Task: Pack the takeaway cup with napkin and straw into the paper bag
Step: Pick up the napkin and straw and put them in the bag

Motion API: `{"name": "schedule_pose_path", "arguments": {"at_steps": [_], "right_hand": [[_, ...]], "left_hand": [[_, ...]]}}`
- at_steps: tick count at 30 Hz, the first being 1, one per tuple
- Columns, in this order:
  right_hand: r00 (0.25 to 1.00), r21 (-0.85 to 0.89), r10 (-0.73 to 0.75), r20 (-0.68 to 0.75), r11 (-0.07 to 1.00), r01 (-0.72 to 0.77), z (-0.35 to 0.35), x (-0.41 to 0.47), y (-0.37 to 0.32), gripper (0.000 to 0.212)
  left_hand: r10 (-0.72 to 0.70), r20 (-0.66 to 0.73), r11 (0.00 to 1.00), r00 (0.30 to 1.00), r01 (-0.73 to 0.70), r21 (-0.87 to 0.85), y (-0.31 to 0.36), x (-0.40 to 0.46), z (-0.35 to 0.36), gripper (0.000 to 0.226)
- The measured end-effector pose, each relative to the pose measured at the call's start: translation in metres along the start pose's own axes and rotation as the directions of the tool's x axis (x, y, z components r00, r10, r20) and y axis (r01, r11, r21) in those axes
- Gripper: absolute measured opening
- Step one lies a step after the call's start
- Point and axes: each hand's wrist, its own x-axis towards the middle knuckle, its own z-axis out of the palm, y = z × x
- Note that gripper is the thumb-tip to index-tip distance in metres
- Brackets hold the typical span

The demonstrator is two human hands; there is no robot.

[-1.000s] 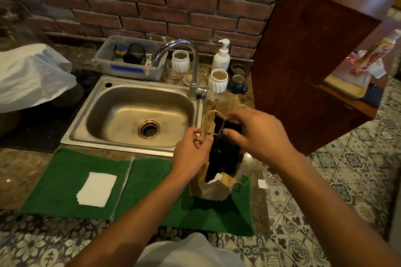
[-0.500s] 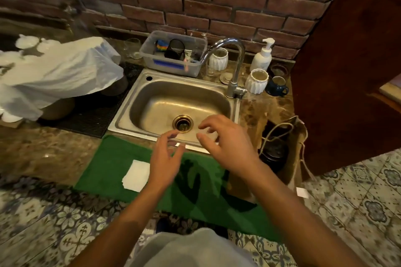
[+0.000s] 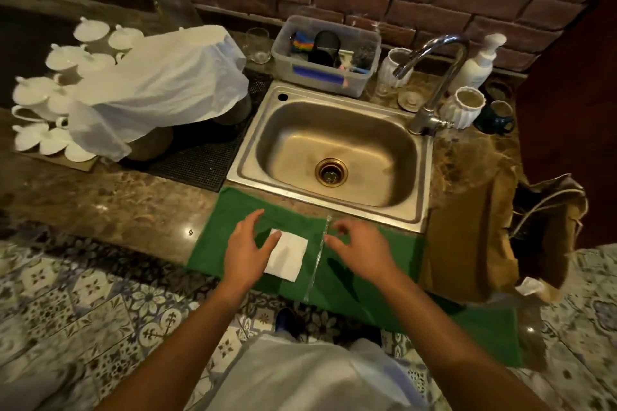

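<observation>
A white folded napkin (image 3: 289, 254) lies on the green mat (image 3: 374, 277) by the counter's front edge. Just right of it lies a clear wrapped straw (image 3: 317, 260), running front to back. My left hand (image 3: 248, 248) hovers over the napkin's left edge with fingers spread; its thumb tip is at the napkin's corner. My right hand (image 3: 359, 245) hangs just right of the straw, fingers loosely curled, holding nothing. The brown paper bag (image 3: 467, 243) stands at the mat's right end, its mouth open with rope handles. Something dark sits inside; I cannot tell if it is the cup.
A steel sink (image 3: 247, 157) with a curved tap (image 3: 434, 77) lies behind the mat. White crockery under a white cloth (image 3: 160, 83) fills the left counter. A plastic tub (image 3: 327, 77), ribbed cups and a soap bottle (image 3: 480, 63) line the brick wall. A wooden cabinet stands right.
Both hands left the bag's mouth and moved left across the mat to the napkin and straw. The view swung left, so the bag now sits at the right edge.
</observation>
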Motion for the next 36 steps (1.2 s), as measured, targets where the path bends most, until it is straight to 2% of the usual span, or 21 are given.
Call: {"name": "schedule_pose_path", "arguments": {"at_steps": [3,6,11,15,20,24,28,30,32,33,36], "right_hand": [[0.982,0.062,0.170,0.086,0.982,-0.176,0.033,0.007,0.003,0.031],[0.955,0.011,0.283,0.086,0.958,-0.285,0.059,0.012,0.006,0.034],[0.938,-0.115,0.345,0.035,0.934,-0.339,0.083,0.013,0.003,0.037],[0.930,-0.170,0.367,0.012,0.917,-0.359,0.092,0.014,-0.004,0.025],[0.906,-0.153,0.419,0.060,0.901,-0.407,0.094,0.019,-0.006,0.021],[0.882,-0.026,0.461,0.097,0.887,-0.460,0.089,0.017,0.002,0.023],[0.933,0.218,0.359,0.037,0.908,-0.358,0.067,0.007,0.008,0.011],[0.947,0.442,0.322,0.017,0.847,-0.296,0.043,0.001,0.007,0.005],[0.963,0.681,0.268,0.017,0.703,-0.207,0.015,-0.006,0.003,0.019],[0.971,0.733,0.237,-0.030,0.666,-0.140,0.001,-0.011,0.002,0.028],[0.962,0.733,0.154,-0.225,0.677,0.063,-0.037,-0.027,0.000,0.039]], "left_hand": [[-0.044,0.055,0.998,0.998,0.042,0.042,-0.012,0.002,0.006,0.072],[-0.044,0.095,0.992,0.994,0.032,0.124,-0.020,0.004,0.014,0.074],[-0.099,0.110,0.984,0.989,0.081,0.157,-0.022,0.007,0.022,0.082],[-0.079,0.167,0.982,0.983,0.048,0.184,-0.023,0.005,0.027,0.080],[-0.123,0.290,0.992,0.949,0.129,0.001,-0.029,0.005,0.037,0.071],[-0.109,0.384,0.970,0.917,0.182,-0.158,-0.028,0.004,0.032,0.054],[-0.011,0.397,0.937,0.918,0.148,-0.316,-0.007,0.006,0.014,0.058],[0.031,0.397,0.913,0.917,0.136,-0.386,0.014,0.008,0.005,0.062],[0.089,0.400,0.884,0.912,0.113,-0.453,0.040,0.009,-0.006,0.062],[0.117,0.402,0.872,0.908,0.099,-0.480,0.054,0.008,-0.011,0.062],[0.210,0.383,0.836,0.900,0.038,-0.548,0.098,0.003,-0.021,0.061]]}}
